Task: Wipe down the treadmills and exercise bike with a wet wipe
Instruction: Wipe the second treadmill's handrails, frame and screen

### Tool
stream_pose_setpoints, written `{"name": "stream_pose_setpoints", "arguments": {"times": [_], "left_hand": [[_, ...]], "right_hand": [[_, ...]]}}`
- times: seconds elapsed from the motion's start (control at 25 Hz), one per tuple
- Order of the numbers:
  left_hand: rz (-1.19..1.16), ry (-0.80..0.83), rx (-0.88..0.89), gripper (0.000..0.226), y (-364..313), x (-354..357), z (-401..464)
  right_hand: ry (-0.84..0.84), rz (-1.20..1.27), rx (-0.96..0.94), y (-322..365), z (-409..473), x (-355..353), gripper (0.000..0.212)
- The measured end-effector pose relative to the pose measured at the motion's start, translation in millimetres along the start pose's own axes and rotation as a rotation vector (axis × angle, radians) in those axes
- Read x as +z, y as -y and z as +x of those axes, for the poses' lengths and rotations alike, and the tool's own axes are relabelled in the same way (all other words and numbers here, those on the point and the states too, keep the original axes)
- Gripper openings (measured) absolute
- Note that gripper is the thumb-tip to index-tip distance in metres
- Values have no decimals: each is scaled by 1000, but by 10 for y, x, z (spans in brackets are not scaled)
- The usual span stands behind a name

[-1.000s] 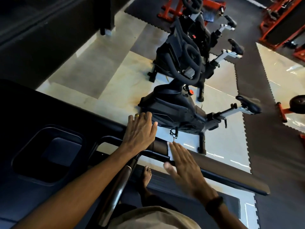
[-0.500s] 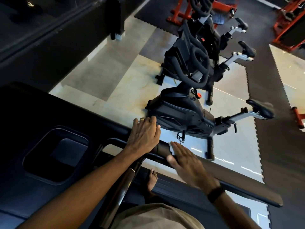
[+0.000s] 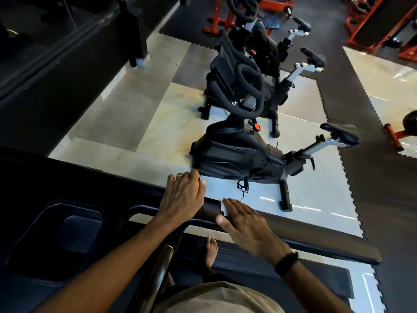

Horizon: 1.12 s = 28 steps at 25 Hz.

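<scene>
Wipe [image 3: 223, 206] sat under flat right hand [image 3: 246, 224] on treadmill rail [image 3: 316, 231], lower centre; left hand [image 3: 184, 195] flat, bracing. Best: long overlapping strokes.

A white wet wipe [image 3: 223, 207] is showing against the dark brown handrail [image 3: 293, 231] of the black treadmill [image 3: 56, 222]. At one o'clock, the black exercise bike [image 3: 237, 159] is wearing an orange-red knob [image 3: 257, 126] and a silver-white seat post [image 3: 325, 144]. The pale marbled floor tiles [image 3: 144, 123] are meeting dark jigsaw-edged mats [image 3: 372, 177]. Red-orange frames [image 3: 361, 23] are glowing at twelve o'clock.
</scene>
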<state>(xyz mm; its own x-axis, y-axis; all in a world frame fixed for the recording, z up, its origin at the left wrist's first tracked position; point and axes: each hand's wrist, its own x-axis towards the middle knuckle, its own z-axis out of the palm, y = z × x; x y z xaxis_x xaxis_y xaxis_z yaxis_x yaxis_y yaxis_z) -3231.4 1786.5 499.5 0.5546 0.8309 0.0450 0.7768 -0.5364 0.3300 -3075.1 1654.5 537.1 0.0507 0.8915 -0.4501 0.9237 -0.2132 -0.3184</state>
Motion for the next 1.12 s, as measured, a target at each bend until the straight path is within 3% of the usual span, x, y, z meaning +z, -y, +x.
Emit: {"name": "stream_pose_setpoints", "arguments": {"times": [0.16, 0.28, 0.36, 0.48, 0.6, 0.76, 0.84, 0.96, 1.12], "left_hand": [[-41, -4, 38, 42, 1, 3, 13], [-107, -16, 32, 39, 12, -36, -17], [-143, -21, 27, 49, 26, -65, -33], [-131, -43, 46, 60, 9, -79, -20], [-128, -34, 57, 58, 10, -71, -5], [-154, -39, 36, 48, 4, -78, -21], [-207, -53, 3, 37, 12, -106, -48], [-223, -70, 8, 40, 32, -130, -74], [-153, -60, 33, 55, -8, -100, -23]], "right_hand": [[163, 107, 285, 48, 366, -302, 90], [167, 174, 190, 217, 519, -200, 95], [111, 280, 97, 236, 359, -152, 91], [136, 473, 219, -15, 177, -326, 97], [226, 373, 429, -113, 298, -461, 105], [348, 295, 327, 333, 722, -392, 110], [323, 340, 252, 479, 826, -320, 111], [272, 490, 169, 281, 648, -315, 121], [264, 353, 350, -179, 393, -479, 116]]}}
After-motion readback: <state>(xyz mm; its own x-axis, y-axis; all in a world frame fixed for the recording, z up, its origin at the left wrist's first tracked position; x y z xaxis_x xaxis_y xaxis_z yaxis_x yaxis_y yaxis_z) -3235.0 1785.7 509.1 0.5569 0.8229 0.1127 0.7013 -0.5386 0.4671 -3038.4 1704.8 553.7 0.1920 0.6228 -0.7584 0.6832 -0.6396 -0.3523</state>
